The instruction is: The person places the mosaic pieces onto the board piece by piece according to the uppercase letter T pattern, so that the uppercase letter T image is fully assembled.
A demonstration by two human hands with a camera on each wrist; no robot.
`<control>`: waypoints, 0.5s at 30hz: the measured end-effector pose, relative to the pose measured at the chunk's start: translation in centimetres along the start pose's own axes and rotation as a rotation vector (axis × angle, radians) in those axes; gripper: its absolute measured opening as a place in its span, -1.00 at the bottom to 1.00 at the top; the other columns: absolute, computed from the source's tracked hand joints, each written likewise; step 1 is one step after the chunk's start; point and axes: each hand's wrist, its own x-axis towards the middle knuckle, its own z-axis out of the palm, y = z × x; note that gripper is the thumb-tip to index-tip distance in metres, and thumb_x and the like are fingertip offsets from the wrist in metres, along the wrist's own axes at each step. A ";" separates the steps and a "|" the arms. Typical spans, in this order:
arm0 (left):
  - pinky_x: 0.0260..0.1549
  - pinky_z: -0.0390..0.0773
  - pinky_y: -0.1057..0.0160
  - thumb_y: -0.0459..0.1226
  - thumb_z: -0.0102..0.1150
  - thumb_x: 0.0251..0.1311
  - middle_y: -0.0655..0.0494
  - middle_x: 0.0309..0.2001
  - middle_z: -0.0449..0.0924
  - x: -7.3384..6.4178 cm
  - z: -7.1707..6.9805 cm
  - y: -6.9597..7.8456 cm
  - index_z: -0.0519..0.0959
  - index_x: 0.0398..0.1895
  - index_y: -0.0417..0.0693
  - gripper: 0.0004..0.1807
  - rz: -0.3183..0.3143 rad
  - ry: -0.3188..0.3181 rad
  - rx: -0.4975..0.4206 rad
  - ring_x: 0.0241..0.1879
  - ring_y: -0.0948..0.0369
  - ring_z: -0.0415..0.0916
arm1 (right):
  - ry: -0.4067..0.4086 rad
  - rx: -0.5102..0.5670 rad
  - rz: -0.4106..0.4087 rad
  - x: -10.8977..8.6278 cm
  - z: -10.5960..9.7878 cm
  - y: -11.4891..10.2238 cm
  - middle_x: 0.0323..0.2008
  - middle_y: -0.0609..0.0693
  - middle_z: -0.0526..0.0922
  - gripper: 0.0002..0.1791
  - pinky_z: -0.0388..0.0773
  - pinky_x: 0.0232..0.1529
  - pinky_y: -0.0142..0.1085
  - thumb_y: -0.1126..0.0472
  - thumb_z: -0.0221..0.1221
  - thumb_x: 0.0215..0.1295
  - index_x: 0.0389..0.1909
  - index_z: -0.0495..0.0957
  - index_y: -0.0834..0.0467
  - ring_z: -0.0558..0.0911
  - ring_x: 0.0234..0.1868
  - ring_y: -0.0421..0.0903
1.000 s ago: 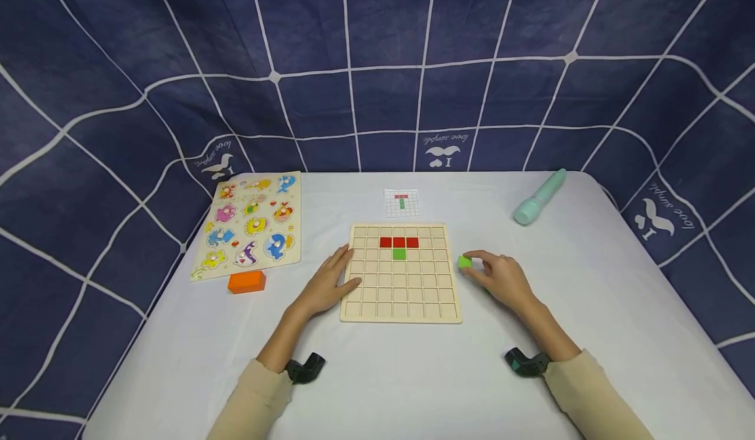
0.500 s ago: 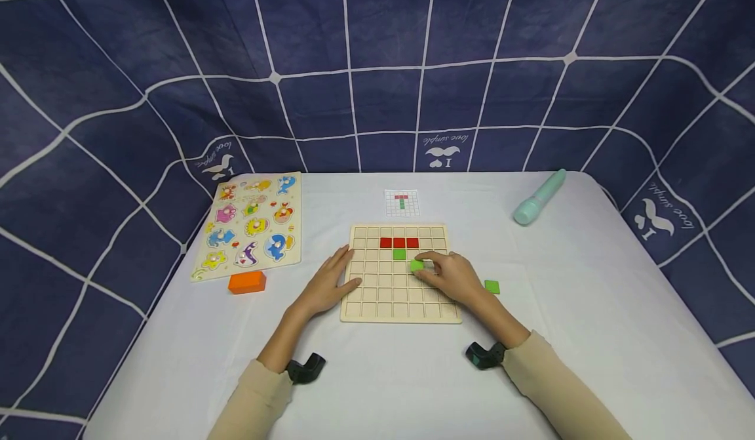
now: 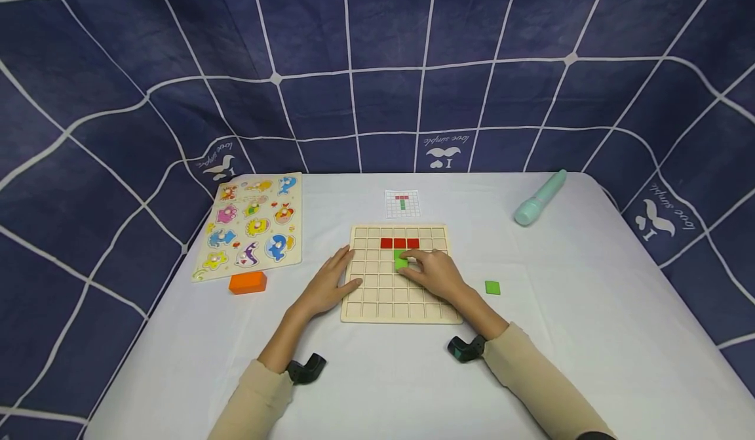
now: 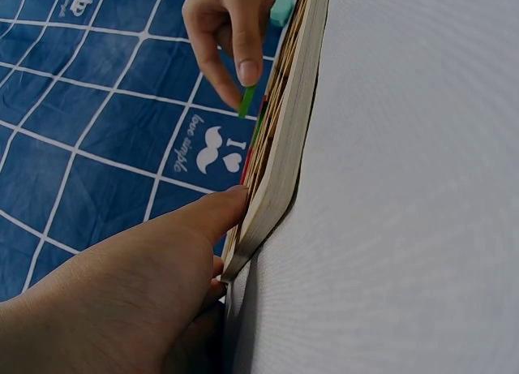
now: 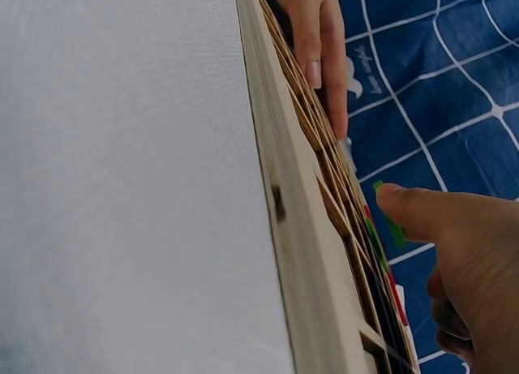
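My right hand (image 3: 435,273) pinches a green square tile (image 3: 401,264) between thumb and fingers over the wooden grid board (image 3: 371,312). In the left wrist view that green tile (image 4: 246,102) is held just above the board's surface. A row of red tiles (image 3: 400,243) lies in the board, with another green tile (image 3: 398,254) directly below the middle one. My left hand (image 3: 324,286) rests on the board's left edge, fingers extended and thumb on the rim. One loose green tile (image 3: 492,287) lies on the table right of the board.
Behind the board lies a small printed card (image 3: 402,204) with a red and green T pattern. An animal puzzle board (image 3: 250,223) and an orange block (image 3: 248,282) are at the left. At the back right is a mint-green cylindrical object (image 3: 539,199) on the white table (image 3: 389,381).
My right hand has carried a green tile leftward from the table beside the board to the column below the middle red tile. The left hand has stayed in place.
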 end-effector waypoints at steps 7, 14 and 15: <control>0.25 0.00 -0.10 0.06 0.02 0.25 -0.01 0.44 -0.12 0.0 0.1 -0.1 0.03 0.43 -0.12 -0.21 0.000 0.002 0.003 0.38 -0.06 -0.15 | -0.042 -0.030 0.009 0.0 0.2 0.0 -0.88 -0.26 0.18 -0.65 0.32 -0.50 -0.32 -0.08 0.27 0.10 -0.14 0.64 0.02 0.13 -0.76 -0.28; 0.25 0.01 -0.11 0.06 0.03 0.24 -0.01 0.44 -0.12 0.0 0.1 -0.1 0.04 0.42 -0.12 -0.20 0.001 0.005 0.003 0.38 -0.07 -0.15 | -0.049 -0.045 -0.011 -0.1 0.5 0.4 -0.90 -0.29 0.17 -0.64 0.37 -0.44 -0.30 -0.11 0.24 0.12 -0.13 0.63 -0.02 0.09 -0.78 -0.30; 0.25 0.01 -0.11 0.06 0.03 0.24 -0.01 0.44 -0.12 0.0 0.1 -0.1 0.04 0.42 -0.12 -0.20 0.002 0.004 0.004 0.38 -0.07 -0.15 | -0.050 -0.043 -0.012 -0.1 0.5 0.4 -0.90 -0.29 0.17 -0.64 0.38 -0.43 -0.29 -0.11 0.25 0.12 -0.13 0.64 -0.01 0.09 -0.78 -0.30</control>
